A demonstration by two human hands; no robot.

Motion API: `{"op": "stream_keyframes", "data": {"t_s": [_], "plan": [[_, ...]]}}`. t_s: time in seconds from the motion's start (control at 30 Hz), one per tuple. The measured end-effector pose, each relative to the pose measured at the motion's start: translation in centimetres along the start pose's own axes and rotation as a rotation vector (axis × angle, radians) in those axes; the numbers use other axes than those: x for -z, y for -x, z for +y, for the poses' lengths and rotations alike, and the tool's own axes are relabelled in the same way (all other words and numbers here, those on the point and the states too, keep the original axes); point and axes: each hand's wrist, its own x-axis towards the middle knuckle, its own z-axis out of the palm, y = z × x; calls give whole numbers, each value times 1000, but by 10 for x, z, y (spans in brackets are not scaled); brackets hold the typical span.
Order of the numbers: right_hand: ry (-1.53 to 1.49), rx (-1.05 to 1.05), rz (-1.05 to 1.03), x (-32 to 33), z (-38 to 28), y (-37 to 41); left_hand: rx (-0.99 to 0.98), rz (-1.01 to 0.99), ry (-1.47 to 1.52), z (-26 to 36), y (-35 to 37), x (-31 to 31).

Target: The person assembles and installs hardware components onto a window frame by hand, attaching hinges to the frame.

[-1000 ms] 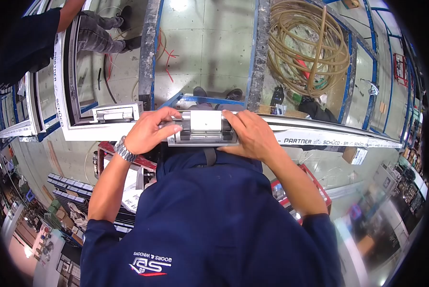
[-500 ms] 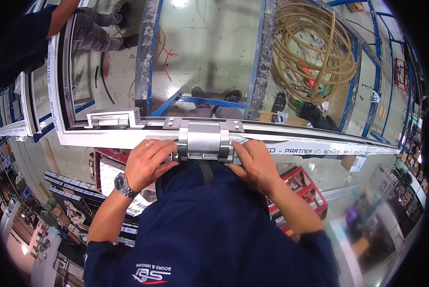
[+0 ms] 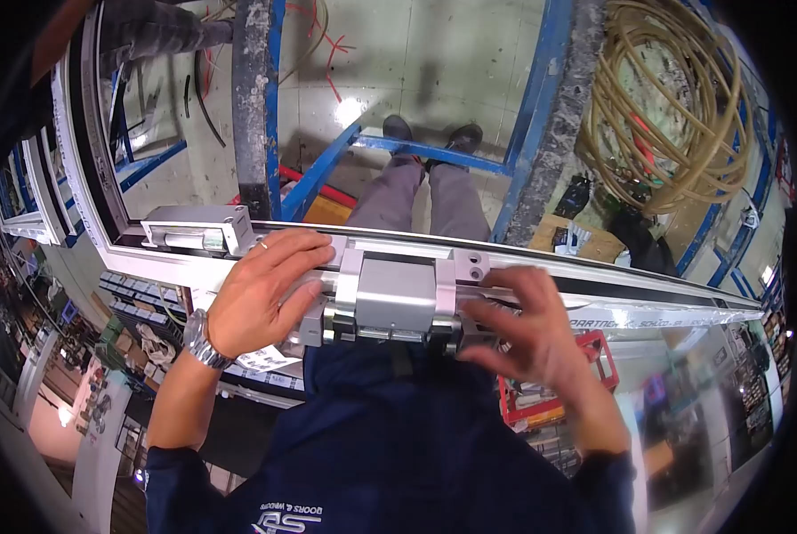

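Observation:
A silver metal hinge (image 3: pixel 397 294) sits across the near bar of a white and black window frame (image 3: pixel 612 316). My left hand (image 3: pixel 269 289) lies over the hinge's left end, fingers on its mounting plate and thumb beside its side block; what the fingers grip underneath is hidden. My right hand (image 3: pixel 527 325), slightly blurred, is at the hinge's right end with its fingers apart and curved, close to the right plate (image 3: pixel 471 265). A second silver hinge (image 3: pixel 196 230) is fitted at the frame's left corner.
Blue trestles (image 3: pixel 523 120) with worn padded tops (image 3: pixel 254 107) support the frame. A coiled tan hose (image 3: pixel 674 116) lies at the upper right. Below the frame stands a red crate (image 3: pixel 607 360). Another person's leg (image 3: pixel 163 31) shows at the upper left.
The view has moved closer to the frame. My left hand has shifted up onto the hinge's left plate. The fingers of my right hand have spread and lifted at the right end.

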Motion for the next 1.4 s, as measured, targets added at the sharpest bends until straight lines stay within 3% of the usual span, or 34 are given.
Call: {"op": "stream_keyframes", "data": {"t_s": [0.1,0.4,0.53,0.9,1.27,1.4], "plan": [[-110,-199,16,-5,14,-16,54,-53,-33,7,-4,3],[-254,-295,-50,-11,21,-28,44,-314,8,-8,-24,22],[-278,-393,-15,-19,15,-27,93,-247,67,-7,-17,16],[-235,-490,-30,-19,10,-33,-59,-403,-50,-30,-36,33],[-299,-664,39,-21,1,-40,-100,-273,108,-41,-36,14],[-247,-611,-181,-9,8,-46,-28,-276,139,-38,-41,15]]}}
